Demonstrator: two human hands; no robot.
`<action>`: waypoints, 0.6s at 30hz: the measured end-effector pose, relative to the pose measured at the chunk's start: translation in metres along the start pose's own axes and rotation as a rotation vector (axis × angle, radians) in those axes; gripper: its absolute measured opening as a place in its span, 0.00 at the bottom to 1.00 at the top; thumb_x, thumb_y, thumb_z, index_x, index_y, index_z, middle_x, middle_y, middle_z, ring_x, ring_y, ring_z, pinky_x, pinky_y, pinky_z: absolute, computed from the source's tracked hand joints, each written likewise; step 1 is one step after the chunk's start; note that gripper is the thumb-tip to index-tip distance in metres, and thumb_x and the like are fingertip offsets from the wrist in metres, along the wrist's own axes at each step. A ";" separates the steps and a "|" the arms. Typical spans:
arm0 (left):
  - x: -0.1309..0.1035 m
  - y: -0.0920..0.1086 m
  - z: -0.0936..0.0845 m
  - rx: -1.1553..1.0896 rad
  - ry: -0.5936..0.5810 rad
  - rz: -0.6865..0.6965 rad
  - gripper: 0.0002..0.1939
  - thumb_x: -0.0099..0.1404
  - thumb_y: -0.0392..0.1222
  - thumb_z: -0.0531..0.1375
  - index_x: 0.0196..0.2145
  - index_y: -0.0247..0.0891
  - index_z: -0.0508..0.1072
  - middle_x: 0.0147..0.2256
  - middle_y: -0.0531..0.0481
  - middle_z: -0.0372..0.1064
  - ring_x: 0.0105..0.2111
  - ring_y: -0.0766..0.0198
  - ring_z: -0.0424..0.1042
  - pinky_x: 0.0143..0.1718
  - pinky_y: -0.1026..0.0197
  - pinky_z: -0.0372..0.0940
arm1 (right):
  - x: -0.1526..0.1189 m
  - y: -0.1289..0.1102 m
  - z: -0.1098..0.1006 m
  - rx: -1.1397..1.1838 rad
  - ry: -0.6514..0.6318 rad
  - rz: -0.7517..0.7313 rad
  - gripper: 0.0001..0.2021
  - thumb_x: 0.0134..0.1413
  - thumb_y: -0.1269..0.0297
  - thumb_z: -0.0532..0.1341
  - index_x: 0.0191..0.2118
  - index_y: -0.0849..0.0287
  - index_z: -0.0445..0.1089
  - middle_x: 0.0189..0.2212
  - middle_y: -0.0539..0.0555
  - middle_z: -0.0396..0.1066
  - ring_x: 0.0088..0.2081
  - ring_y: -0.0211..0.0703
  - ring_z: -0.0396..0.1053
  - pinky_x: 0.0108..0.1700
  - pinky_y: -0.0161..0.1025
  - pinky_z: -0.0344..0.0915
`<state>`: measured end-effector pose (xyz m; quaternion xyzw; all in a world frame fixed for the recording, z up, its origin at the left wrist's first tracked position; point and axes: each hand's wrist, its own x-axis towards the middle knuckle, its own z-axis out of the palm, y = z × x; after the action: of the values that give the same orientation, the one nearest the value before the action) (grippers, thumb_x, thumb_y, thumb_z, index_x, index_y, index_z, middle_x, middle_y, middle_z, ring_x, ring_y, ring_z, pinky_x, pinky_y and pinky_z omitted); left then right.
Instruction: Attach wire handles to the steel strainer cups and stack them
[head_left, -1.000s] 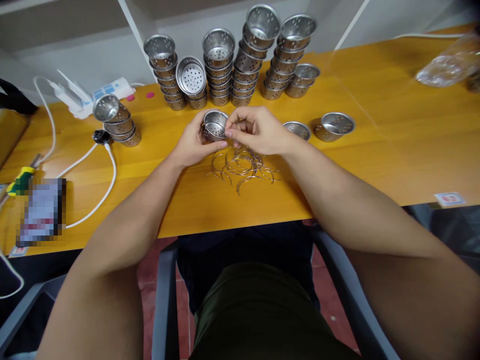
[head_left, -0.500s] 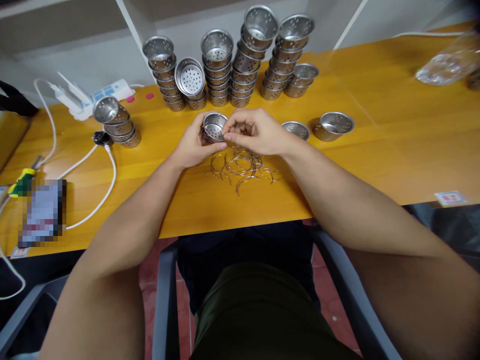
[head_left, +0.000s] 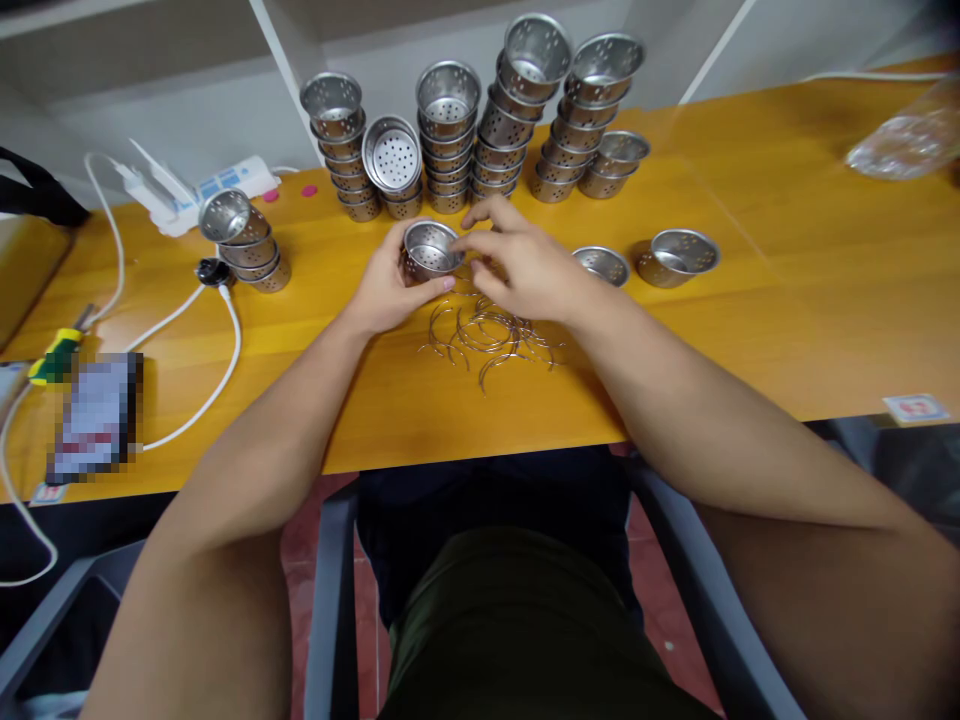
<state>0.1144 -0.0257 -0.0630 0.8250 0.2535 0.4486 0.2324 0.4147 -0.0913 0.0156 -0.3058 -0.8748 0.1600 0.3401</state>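
Note:
My left hand is closed around the left side of a perforated metal cup, which tilts slightly with its mouth up. At the cup's right rim is my right hand, fingers spread apart, its index fingertip at or just over the rim. I see nothing between those fingers. Below both hands, several thin curved metal wires lie in a loose heap on the table. Two more perforated cups sit to the right: one cup partly behind my right wrist, another cup farther out.
Tall stacks of perforated cups line the back of the wooden table. A shorter cup stack stands left, near a power strip, white cables and a phone. A clear plastic bag lies far right.
My right hand's fingers have opened from a pinch at the cup's rim and spread apart. My left hand keeps hold of the cup. The whole view has shifted slightly.

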 end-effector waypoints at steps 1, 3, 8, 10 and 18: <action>0.001 0.001 0.002 -0.009 -0.003 0.006 0.59 0.70 0.90 0.76 0.80 0.50 0.67 0.70 0.37 0.77 0.76 0.32 0.82 0.82 0.24 0.75 | -0.001 -0.001 0.003 -0.004 -0.012 -0.001 0.18 0.84 0.52 0.69 0.69 0.47 0.86 0.75 0.64 0.76 0.70 0.72 0.81 0.79 0.77 0.79; 0.001 0.006 0.003 -0.016 -0.009 0.014 0.59 0.71 0.90 0.76 0.80 0.50 0.66 0.70 0.38 0.77 0.76 0.33 0.82 0.82 0.25 0.76 | -0.002 -0.003 0.009 0.003 -0.023 -0.015 0.18 0.84 0.53 0.70 0.69 0.48 0.86 0.76 0.65 0.74 0.72 0.72 0.81 0.81 0.77 0.78; 0.006 0.050 -0.025 0.222 0.074 -0.025 0.58 0.73 0.86 0.76 0.83 0.53 0.62 0.75 0.37 0.76 0.80 0.34 0.78 0.86 0.29 0.73 | -0.001 -0.011 0.004 0.075 0.061 0.021 0.28 0.82 0.51 0.72 0.80 0.43 0.79 0.78 0.65 0.74 0.74 0.74 0.78 0.81 0.76 0.79; 0.011 0.070 -0.053 0.419 0.145 -0.044 0.54 0.74 0.81 0.78 0.82 0.55 0.64 0.77 0.40 0.75 0.82 0.37 0.73 0.89 0.29 0.70 | -0.001 -0.013 -0.001 0.101 0.095 0.076 0.30 0.81 0.51 0.72 0.82 0.40 0.77 0.78 0.65 0.75 0.69 0.72 0.81 0.79 0.75 0.82; -0.025 0.054 -0.234 1.022 0.643 -0.180 0.55 0.61 0.61 0.90 0.69 0.50 0.61 0.69 0.53 0.68 0.77 0.37 0.66 0.88 0.17 0.61 | -0.001 -0.009 0.005 0.126 0.105 0.074 0.27 0.82 0.50 0.72 0.79 0.43 0.79 0.76 0.65 0.77 0.59 0.66 0.84 0.72 0.72 0.86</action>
<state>-0.0872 -0.0460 0.0689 0.6307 0.5627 0.4754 -0.2441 0.4083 -0.0993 0.0162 -0.3237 -0.8321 0.2111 0.3978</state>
